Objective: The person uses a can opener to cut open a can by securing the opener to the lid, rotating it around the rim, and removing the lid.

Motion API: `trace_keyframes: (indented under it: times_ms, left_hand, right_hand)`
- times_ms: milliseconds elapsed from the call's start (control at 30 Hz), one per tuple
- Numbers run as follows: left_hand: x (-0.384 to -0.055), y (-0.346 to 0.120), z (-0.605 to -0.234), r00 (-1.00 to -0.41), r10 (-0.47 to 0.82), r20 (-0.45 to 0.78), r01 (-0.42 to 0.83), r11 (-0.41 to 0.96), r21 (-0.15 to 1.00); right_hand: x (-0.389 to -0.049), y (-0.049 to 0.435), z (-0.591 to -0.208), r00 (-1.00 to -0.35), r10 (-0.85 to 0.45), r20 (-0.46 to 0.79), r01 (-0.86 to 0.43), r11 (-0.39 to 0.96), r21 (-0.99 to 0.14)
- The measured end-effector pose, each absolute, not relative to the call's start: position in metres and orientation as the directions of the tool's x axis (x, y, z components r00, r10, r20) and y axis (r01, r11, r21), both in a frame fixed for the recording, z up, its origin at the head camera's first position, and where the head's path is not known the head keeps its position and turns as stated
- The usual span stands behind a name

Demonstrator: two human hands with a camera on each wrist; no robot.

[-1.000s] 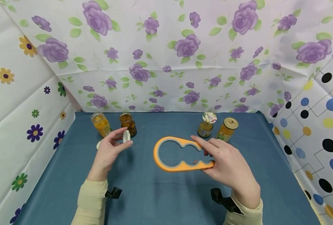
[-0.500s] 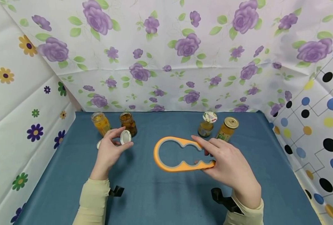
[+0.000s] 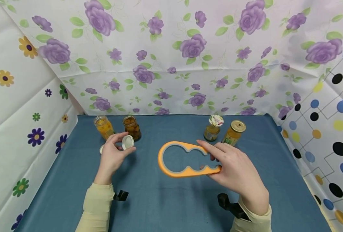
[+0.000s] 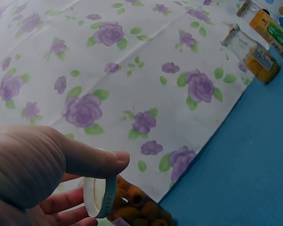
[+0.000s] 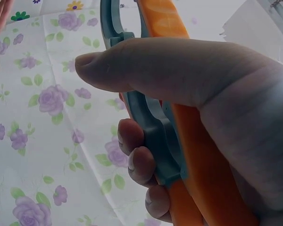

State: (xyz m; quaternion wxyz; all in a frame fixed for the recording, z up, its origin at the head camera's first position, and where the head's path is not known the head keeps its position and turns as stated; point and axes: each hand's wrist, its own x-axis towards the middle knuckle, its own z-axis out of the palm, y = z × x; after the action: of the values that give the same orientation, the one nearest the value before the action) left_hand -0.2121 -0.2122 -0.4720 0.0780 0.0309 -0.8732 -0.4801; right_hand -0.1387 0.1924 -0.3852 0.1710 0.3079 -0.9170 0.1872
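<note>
Over the blue surface (image 3: 165, 206), toward its left side, my left hand (image 3: 112, 158) pinched a white lid (image 3: 128, 142) by the rim, between thumb and fingers. Just beyond it stood an uncapped brown jar (image 3: 132, 129), and beside that an uncapped yellow jar (image 3: 104, 127); a careless swing of my knuckles could have tipped either and spilled the contents. With so slight a pinch, the lid could have slipped had my thumb eased. My right hand (image 3: 235, 167) gripped an orange opener (image 3: 180, 174) near its ends, the loop reaching toward the middle. Beyond that hand stood a jar with a patterned lid (image 3: 211, 132) and a gold-lidded jar (image 3: 230, 138); raising my knuckles unwatched, I might have clipped one. A pale thing (image 3: 101, 149), partly hidden by my left hand, could have been brushed aside.
</note>
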Motion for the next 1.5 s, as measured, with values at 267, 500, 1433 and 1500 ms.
trace_keyframes:
  times_ms: [267,500,1433,1500]
  left_hand:
    - [-0.220,-0.216,-0.490,-0.990,-0.134,0.037,-0.044,0.555,0.831]
    - [-0.229,-0.218,-0.511,-0.993,-0.115,-0.016,-0.080,0.576,0.814]
    - [-0.241,-0.211,-0.543,-0.994,-0.111,0.008,-0.067,0.651,0.756]
    - [-0.241,-0.211,-0.543,-0.994,-0.114,0.007,-0.069,0.651,0.756]
  right_hand:
    - [-0.140,0.191,-0.385,-0.757,-0.504,0.417,-0.627,0.740,-0.245]
    - [-0.140,0.191,-0.385,-0.767,-0.503,0.398,-0.618,0.745,-0.250]
    - [-0.139,0.193,-0.384,-0.775,-0.500,0.388,-0.610,0.752,-0.250]
    - [-0.140,0.193,-0.384,-0.776,-0.501,0.383,-0.610,0.751,-0.253]
